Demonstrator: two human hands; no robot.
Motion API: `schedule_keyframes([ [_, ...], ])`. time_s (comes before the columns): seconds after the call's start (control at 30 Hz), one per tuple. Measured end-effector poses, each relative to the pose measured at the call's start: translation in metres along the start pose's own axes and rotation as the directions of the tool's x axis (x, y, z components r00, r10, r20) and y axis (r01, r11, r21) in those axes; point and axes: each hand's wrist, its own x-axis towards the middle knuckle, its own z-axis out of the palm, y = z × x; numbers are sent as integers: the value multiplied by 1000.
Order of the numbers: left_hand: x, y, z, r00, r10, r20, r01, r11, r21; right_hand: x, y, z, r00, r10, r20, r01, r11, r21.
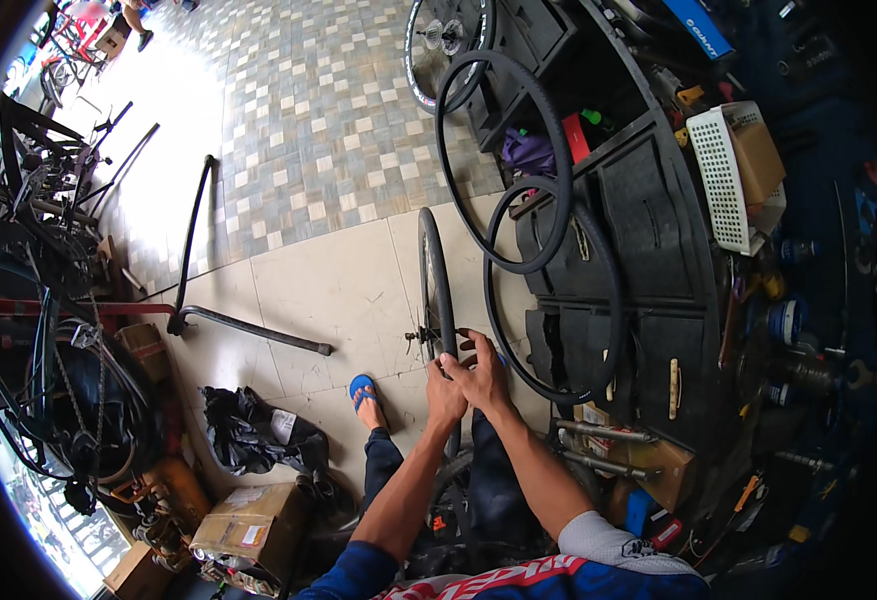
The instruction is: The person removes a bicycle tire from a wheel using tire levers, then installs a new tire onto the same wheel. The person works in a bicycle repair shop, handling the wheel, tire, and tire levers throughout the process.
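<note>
A bicycle wheel point(436, 262) with a black tyre stands on edge in front of me, its spokes and hub point(421, 335) showing on the left side. My left hand point(445, 392) is closed on the near part of the tyre, its fingers partly hidden. Right beside it, my right hand point(484, 378) grips the same stretch of tyre from the right, fingers bent and the thumb close to the left hand. Whether the tyre is fully seated on the rim I cannot tell. Two loose black tyres, an upper one point(562, 150) and a lower one point(613, 290), overlap just to the right.
Black bench panels point(648, 240) run along the right, with a white basket point(718, 180) holding a cardboard box. Another wheel point(416, 85) leans at the far end. To the left lie a metal stand point(258, 330), a black plastic bag point(248, 430), and a carton point(248, 525).
</note>
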Motion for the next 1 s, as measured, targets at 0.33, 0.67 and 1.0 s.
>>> schedule_keyframes([
  [0.33,8,8,-1,999,-31,31,31,1000,5,9,-7,-4,992,102,74,-107,992,69],
  [0.67,12,8,3,999,43,26,-46,994,95,15,-3,-2,1000,-17,13,17,1000,12],
  [1.0,14,12,4,1000,15,9,-15,1000,23,18,-3,-3,999,-11,37,11,1000,0],
])
